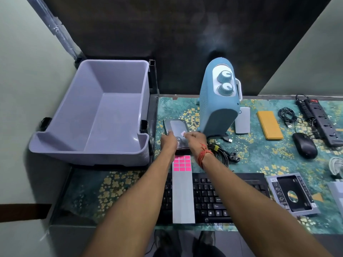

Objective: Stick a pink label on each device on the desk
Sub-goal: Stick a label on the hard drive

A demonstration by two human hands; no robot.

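Note:
A silver hard drive (176, 127) lies flat on the desk left of the blue heater (217, 101). My left hand (168, 140) grips its left edge with curled fingers. My right hand (194, 138) is over the drive's right side and pinches a small pink label (182, 133) at its fingertips, at or just above the drive's top. A grey backing strip (183, 197) lies across the black keyboard (213, 197), with several pink labels (182, 163) left at its far end.
An empty grey plastic bin (61, 143) sits left of the desk. On the right lie a coiled black power cord (220, 154), an orange power bank (270, 125), a black mouse (305, 145), a power strip (323, 123), a thin cable (287, 115) and a boxed drive caddy (293, 195).

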